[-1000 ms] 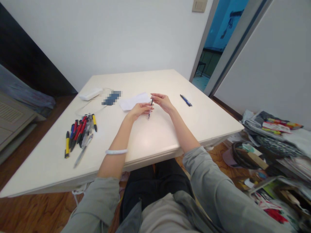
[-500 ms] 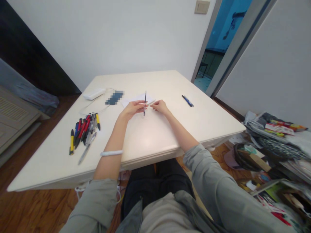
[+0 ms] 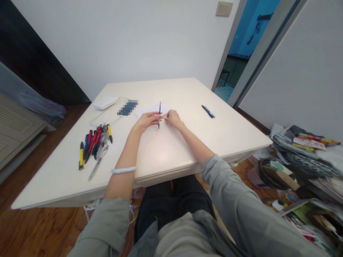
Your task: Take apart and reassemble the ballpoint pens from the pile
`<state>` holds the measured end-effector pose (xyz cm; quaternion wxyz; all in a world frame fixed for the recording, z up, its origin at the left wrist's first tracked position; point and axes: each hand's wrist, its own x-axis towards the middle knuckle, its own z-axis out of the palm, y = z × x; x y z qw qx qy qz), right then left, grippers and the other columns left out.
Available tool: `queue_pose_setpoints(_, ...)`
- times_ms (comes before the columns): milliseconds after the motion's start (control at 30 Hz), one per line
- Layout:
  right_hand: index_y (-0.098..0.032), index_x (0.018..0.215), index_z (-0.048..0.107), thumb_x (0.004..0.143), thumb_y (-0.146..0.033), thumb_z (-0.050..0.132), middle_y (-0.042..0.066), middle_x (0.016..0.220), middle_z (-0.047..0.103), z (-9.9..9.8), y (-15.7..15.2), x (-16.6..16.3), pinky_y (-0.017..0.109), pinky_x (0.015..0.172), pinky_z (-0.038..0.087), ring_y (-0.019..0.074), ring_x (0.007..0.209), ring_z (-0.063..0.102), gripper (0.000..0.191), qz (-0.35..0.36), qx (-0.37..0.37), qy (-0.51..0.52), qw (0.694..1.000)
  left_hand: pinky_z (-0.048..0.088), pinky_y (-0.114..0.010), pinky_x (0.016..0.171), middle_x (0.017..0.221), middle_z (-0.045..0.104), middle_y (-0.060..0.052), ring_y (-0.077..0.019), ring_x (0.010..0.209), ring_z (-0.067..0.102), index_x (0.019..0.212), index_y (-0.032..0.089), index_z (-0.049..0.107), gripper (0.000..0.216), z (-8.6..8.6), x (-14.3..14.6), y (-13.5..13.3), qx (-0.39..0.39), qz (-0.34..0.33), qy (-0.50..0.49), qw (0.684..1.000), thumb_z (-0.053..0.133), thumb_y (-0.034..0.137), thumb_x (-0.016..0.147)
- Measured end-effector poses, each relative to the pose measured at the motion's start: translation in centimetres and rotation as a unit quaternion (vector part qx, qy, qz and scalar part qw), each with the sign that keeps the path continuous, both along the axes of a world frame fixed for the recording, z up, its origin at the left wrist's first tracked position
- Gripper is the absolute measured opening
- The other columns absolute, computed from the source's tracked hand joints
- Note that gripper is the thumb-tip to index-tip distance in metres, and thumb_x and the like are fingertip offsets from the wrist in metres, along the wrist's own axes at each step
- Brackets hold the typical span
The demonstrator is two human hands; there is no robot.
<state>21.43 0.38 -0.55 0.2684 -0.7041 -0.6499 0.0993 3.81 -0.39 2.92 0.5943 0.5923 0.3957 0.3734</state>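
Note:
Above the middle of the table, my left hand [image 3: 146, 120] is closed around a slim pen [image 3: 160, 108], dark at the top and clear lower down, held roughly upright. My right hand [image 3: 173, 117] pinches a thin, pale, stick-like piece [image 3: 164, 116] just beside the pen. Whether that piece touches the pen I cannot tell. A white sheet of paper [image 3: 150, 108] lies behind my hands.
Several pens and markers lie in a heap [image 3: 95, 141] on the left, with a clear pen [image 3: 98, 163] nearer me. Behind them are a white power strip [image 3: 105, 103] and a blurred phone [image 3: 128, 107]. A blue pen [image 3: 208, 111] lies right on the white table [image 3: 227, 134].
My right hand has shifted slightly left, bringing the pale piece closer to the pen. My left hand keeps its grip on the pen. The whole view has shifted a little.

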Motion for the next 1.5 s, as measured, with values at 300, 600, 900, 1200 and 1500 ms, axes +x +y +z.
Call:
queue_pose_setpoints(300,-0.012,0.073,0.068,0.085,-0.022,0.072,0.002,0.063,0.065,1.3,-0.3,3.5,0.022,0.062,0.046,0.0117,0.062,0.058,0.015,0.010,0.013,0.386,0.922,0.054,-0.034,0.087,0.095,0.078,-0.011,-0.0188,0.085,0.072,0.097,0.014,0.074,0.041,-0.3,1.1,-0.6,-0.023,-0.016,0.003,1.000,0.092,0.029,0.062)
queue_pose_setpoints(600,-0.021,0.095,0.064,0.088,-0.044,0.071,0.004,0.098,0.076,2.6,-1.0,4.3,0.022,0.071,0.052,0.0104,0.080,0.068,0.025,0.052,0.078,0.603,0.792,0.053,-0.036,0.088,0.088,0.078,-0.011,-0.0185,0.081,0.071,0.092,0.013,0.076,0.035,-1.1,3.6,-1.2,-0.028,-0.050,-0.003,0.998,0.092,0.027,0.064)
queue_pose_setpoints(900,-0.021,0.091,0.061,0.088,-0.051,0.070,0.006,0.110,0.077,2.8,-1.8,4.2,0.023,0.072,0.051,0.0125,0.088,0.069,0.032,0.070,0.088,0.568,0.815,0.053,-0.036,0.091,0.091,0.079,-0.012,-0.0184,0.084,0.071,0.090,0.014,0.078,0.030,-1.2,3.5,-1.2,-0.032,-0.057,0.005,0.998,0.091,0.026,0.065)
queue_pose_setpoints(1200,-0.021,0.092,0.064,0.086,-0.049,0.072,0.006,0.106,0.077,2.8,-2.1,4.2,0.023,0.072,0.050,0.0118,0.085,0.069,0.030,0.082,0.071,0.562,0.820,0.054,-0.037,0.090,0.091,0.079,-0.011,-0.0194,0.085,0.071,0.090,0.015,0.077,0.032,-1.3,3.4,-1.1,-0.023,-0.064,0.009,0.998,0.092,0.028,0.065)
queue_pose_setpoints(1500,-0.020,0.085,0.063,0.085,-0.044,0.075,0.005,0.097,0.078,3.5,-3.2,3.6,0.021,0.070,0.050,0.0102,0.077,0.068,0.026,0.107,0.038,0.552,0.826,0.053,-0.036,0.088,0.087,0.078,-0.010,-0.0199,0.086,0.070,0.088,0.014,0.078,0.035,-1.6,3.5,-0.9,-0.005,-0.045,0.001,0.999,0.093,0.034,0.063)
